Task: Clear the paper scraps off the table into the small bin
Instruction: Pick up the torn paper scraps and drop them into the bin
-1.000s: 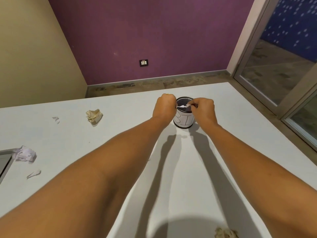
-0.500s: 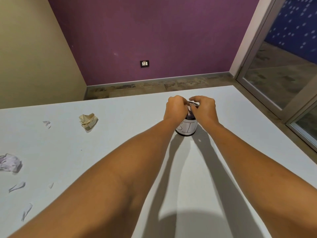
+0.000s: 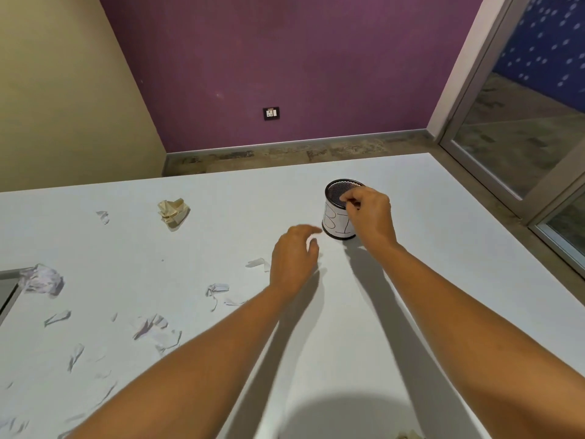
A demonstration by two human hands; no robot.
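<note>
The small bin (image 3: pixel 336 221), a black mesh cup with a white label, stands upright on the white table (image 3: pixel 411 280). My right hand (image 3: pixel 368 213) is at its near right rim, fingers curled; whether it holds anything I cannot tell. My left hand (image 3: pixel 292 259) hovers low over the table left of the bin, fingers apart and empty. A torn white scrap (image 3: pixel 258 263) lies just left of that hand. More scraps (image 3: pixel 217 289) and a larger torn pile (image 3: pixel 155 327) lie further left. A cream crumpled ball (image 3: pixel 172 212) and a white crumpled ball (image 3: pixel 42 280) sit toward the far left.
Several thin white shreds (image 3: pixel 76 356) are scattered over the table's near left. A grey frame edge (image 3: pixel 9 289) shows at the left border. The table's right edge (image 3: pixel 506 223) runs beside a glass door. A cream scrap (image 3: pixel 408 435) peeks in at the bottom.
Both hands were together over the bin's mouth. My left hand has since pulled back and left, down toward the table. The view has shifted, showing more scraps on the left.
</note>
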